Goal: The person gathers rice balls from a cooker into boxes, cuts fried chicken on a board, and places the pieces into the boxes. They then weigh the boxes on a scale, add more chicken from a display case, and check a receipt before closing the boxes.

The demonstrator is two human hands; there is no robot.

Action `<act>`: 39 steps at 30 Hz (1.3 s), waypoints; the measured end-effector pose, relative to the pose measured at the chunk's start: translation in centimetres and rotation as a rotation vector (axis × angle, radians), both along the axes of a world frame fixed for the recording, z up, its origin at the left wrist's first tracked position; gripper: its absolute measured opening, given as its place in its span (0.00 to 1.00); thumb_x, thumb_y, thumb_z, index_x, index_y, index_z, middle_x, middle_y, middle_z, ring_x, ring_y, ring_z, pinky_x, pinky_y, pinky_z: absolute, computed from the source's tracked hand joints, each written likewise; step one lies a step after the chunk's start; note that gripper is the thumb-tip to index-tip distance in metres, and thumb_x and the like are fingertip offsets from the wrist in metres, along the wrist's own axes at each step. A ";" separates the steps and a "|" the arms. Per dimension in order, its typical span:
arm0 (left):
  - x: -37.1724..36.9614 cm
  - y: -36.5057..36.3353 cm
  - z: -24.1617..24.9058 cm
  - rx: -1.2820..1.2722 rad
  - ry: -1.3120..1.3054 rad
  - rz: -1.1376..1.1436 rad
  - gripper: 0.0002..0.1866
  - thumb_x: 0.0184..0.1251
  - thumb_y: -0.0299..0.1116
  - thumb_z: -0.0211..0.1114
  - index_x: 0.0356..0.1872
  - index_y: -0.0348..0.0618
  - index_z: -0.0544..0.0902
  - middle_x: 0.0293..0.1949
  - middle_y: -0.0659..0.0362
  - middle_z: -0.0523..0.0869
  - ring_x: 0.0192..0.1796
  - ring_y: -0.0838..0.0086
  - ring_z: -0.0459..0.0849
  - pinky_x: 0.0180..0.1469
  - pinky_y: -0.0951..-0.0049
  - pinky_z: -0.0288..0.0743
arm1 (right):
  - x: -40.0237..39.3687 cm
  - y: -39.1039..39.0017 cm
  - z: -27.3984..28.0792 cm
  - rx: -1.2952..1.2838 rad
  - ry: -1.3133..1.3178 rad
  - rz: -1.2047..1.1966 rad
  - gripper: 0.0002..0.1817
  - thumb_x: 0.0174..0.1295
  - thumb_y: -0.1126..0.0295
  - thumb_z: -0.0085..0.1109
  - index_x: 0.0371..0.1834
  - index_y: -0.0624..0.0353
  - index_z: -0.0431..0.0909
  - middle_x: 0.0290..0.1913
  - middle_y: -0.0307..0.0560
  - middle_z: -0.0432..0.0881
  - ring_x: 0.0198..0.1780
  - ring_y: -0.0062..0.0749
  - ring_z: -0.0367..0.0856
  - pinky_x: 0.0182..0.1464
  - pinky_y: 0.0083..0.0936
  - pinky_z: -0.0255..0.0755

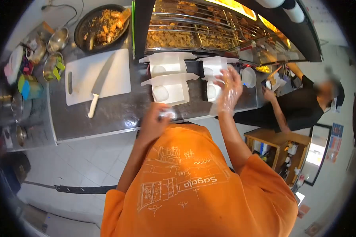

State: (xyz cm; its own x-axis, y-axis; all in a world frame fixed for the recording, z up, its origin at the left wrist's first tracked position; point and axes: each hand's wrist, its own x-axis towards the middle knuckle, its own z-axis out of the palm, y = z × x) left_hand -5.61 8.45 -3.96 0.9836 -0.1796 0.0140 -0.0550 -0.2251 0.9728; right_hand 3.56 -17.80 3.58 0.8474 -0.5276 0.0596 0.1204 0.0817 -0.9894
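Four open white boxes stand on the dark counter, among them a front left box (178,94) and a back left box (174,67); pale round items lie in several. My right hand (230,89), in a clear plastic glove, is raised beside the front right box (213,91), fingers apart and nothing in them. Near the counter's front edge, left of the boxes, my left hand (156,120) has curled fingers around something clear and shiny, perhaps plastic, that I cannot make out.
A white cutting board (120,79) with a knife (101,81) lies left, below a black pan (85,29) of food. Behind the boxes rises a heated display case (178,27). Another person (304,102) stands at the right. Metal bowls (58,39) are far left.
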 end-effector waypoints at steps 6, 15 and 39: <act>4.5 -3.7 10.9 0.215 -0.482 -0.256 0.16 0.67 0.40 0.71 0.44 0.38 0.80 0.40 0.51 0.80 0.44 0.54 0.82 0.46 0.59 0.79 | 0.3 10.2 4.8 0.555 0.081 0.034 0.51 0.70 0.49 0.67 0.84 0.58 0.45 0.69 0.61 0.65 0.68 0.48 0.66 0.75 0.48 0.59; 1.5 -2.6 9.5 0.168 -0.712 -0.639 0.08 0.69 0.36 0.67 0.34 0.44 0.81 0.32 0.55 0.81 0.36 0.60 0.82 0.42 0.63 0.77 | 6.1 1.9 1.9 -0.493 0.038 0.182 0.38 0.73 0.43 0.57 0.74 0.63 0.71 0.74 0.62 0.72 0.69 0.53 0.76 0.71 0.44 0.67; -7.2 -1.8 5.0 0.222 0.264 0.179 0.12 0.82 0.34 0.58 0.54 0.40 0.84 0.44 0.55 0.89 0.46 0.68 0.87 0.46 0.70 0.78 | 26.6 -7.1 -3.6 -1.319 -0.069 0.046 0.31 0.62 0.57 0.66 0.67 0.60 0.78 0.53 0.69 0.85 0.54 0.61 0.86 0.60 0.50 0.80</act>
State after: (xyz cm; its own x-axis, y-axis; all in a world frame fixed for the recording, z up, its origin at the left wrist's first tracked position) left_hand -12.77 6.61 1.07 0.9643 0.0255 -0.2638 0.2502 -0.4153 0.8746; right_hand 30.15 -24.88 0.01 0.8374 -0.0113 0.5464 0.1967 -0.9265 -0.3207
